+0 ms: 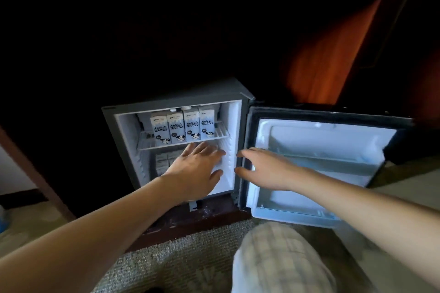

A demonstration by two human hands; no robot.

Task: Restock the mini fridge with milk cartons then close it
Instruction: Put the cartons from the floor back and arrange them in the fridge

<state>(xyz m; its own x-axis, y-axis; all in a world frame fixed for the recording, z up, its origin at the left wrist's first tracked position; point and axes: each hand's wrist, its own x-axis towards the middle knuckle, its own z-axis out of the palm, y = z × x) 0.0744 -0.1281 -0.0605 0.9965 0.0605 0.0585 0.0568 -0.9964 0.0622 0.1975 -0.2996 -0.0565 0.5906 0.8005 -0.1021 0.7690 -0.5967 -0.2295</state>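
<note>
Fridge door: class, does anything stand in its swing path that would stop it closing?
Yes. The fridge door stands wide open to the right, and both the left hand and right hand are at the fridge opening, in the closing path. Nothing else visibly blocks it.

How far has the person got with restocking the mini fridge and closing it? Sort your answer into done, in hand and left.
Done: four milk cartons stand in a row on the wire shelf; more packs sit dimly below.
In hand: neither the left hand nor the right hand holds anything; both are spread open at the fridge opening.
Left: the door hangs wide open and needs shutting.
</note>
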